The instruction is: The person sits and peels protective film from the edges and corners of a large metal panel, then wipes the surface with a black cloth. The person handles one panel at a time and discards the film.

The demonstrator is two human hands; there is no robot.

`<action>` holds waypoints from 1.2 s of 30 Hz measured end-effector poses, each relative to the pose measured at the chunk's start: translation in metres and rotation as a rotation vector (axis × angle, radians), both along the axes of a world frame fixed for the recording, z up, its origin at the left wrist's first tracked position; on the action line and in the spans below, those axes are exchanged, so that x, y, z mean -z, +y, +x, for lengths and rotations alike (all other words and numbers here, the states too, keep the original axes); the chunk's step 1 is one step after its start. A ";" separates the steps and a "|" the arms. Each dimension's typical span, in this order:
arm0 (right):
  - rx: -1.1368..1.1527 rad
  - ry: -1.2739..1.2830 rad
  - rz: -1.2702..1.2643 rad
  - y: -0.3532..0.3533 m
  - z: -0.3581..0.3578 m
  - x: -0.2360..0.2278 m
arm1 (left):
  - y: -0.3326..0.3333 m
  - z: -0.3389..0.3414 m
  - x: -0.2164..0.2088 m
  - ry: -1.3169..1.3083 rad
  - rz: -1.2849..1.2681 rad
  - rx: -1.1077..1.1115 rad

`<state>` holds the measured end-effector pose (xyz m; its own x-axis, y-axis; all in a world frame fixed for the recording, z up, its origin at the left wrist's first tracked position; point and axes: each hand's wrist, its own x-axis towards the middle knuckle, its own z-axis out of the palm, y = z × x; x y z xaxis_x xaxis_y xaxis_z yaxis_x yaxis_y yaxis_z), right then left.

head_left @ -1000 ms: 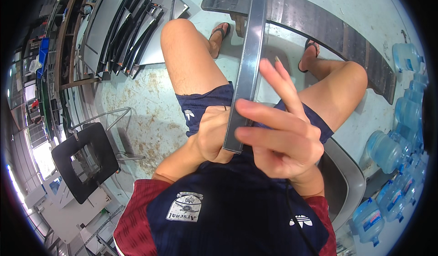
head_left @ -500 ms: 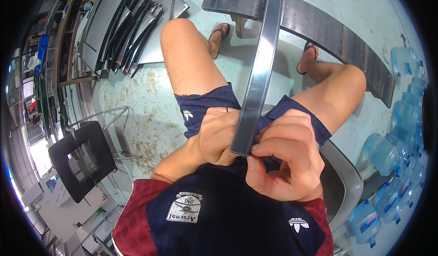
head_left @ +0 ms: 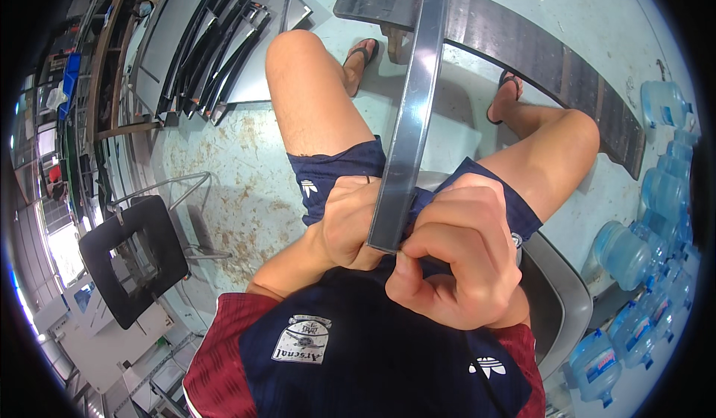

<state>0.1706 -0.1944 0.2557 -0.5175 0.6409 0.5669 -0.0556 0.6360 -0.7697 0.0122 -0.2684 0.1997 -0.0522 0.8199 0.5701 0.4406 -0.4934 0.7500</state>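
Head view: dark bar [head_left: 412, 134] with its near end between the left hand [head_left: 347, 220] and the right hand [head_left: 464, 258]

Farthest to the left of the left hand and ahead of it, a blue tray [head_left: 71, 79] sits beside a brown rack [head_left: 128, 131]. Nearer, and roughly level with the left hand, stands a black chair [head_left: 170, 239] with an opening in its seat. Ahead and to the left of that hand, long dark strips [head_left: 177, 67] lie in a stack on pale panels [head_left: 155, 34]; between them and the left hand spreads the stained floor [head_left: 242, 149].

The left hand is curled closed around the left side of the bar, close to its near end. From there the bar runs away from both hands, over the gap between the knees and above the dark bench [head_left: 537, 64] that lies ahead of them. On the bar's right side the right hand is bent inward, fingers folded, thumb and forefinger tips close together at the right corner of the near end; whether they pinch the bar or some small piece, I cannot tell.

To the right of the right hand and just behind it is the grey seat [head_left: 556, 291] beneath the person. Farther right, clear blue water bottles [head_left: 625, 254] line the floor
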 end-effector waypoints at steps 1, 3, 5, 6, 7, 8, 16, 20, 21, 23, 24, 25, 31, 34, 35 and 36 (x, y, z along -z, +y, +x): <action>-0.003 -0.015 0.004 0.000 -0.001 0.000 | 0.000 0.000 0.000 -0.011 0.011 0.000; -0.003 -0.005 -0.017 0.001 0.000 0.002 | 0.001 0.000 0.002 -0.016 0.016 0.009; 0.024 -0.025 -0.031 0.002 0.001 0.004 | 0.000 -0.002 0.003 0.012 0.008 0.000; 0.056 -0.042 -0.037 0.003 0.002 0.006 | -0.001 -0.002 0.004 0.022 0.027 -0.009; 0.087 -0.060 -0.045 0.003 0.003 0.007 | -0.002 -0.002 0.006 0.013 -0.013 -0.016; 0.060 -0.045 -0.089 0.004 0.004 0.009 | -0.005 -0.003 0.006 0.000 -0.022 -0.022; -0.111 0.061 -0.338 0.006 0.000 0.015 | -0.020 -0.002 0.021 -0.384 -0.326 0.014; -0.198 0.077 -0.318 0.008 -0.009 0.021 | -0.013 -0.008 0.024 -0.150 -0.094 0.059; -0.218 0.076 -0.322 0.009 -0.010 0.023 | -0.011 -0.009 0.025 -0.104 -0.012 0.079; -0.259 0.064 -0.321 0.010 -0.009 0.025 | -0.009 -0.004 0.026 -0.178 -0.036 0.023; -0.281 0.052 -0.317 0.010 -0.007 0.026 | -0.009 -0.004 0.026 -0.169 -0.050 0.032; -0.293 0.039 -0.327 0.010 -0.006 0.028 | -0.010 -0.003 0.026 -0.203 -0.041 0.007; -0.353 0.510 -1.245 0.023 0.001 0.062 | -0.024 -0.014 0.036 -0.093 0.056 -0.040; -0.185 0.612 -1.305 0.046 -0.003 0.097 | -0.027 -0.016 0.046 -0.111 0.050 -0.035; -0.160 0.635 -1.323 0.056 -0.002 0.108 | -0.027 -0.018 0.049 -0.098 0.077 -0.020; -0.139 0.637 -1.299 0.067 -0.002 0.119 | -0.028 -0.020 0.052 -0.086 0.103 -0.004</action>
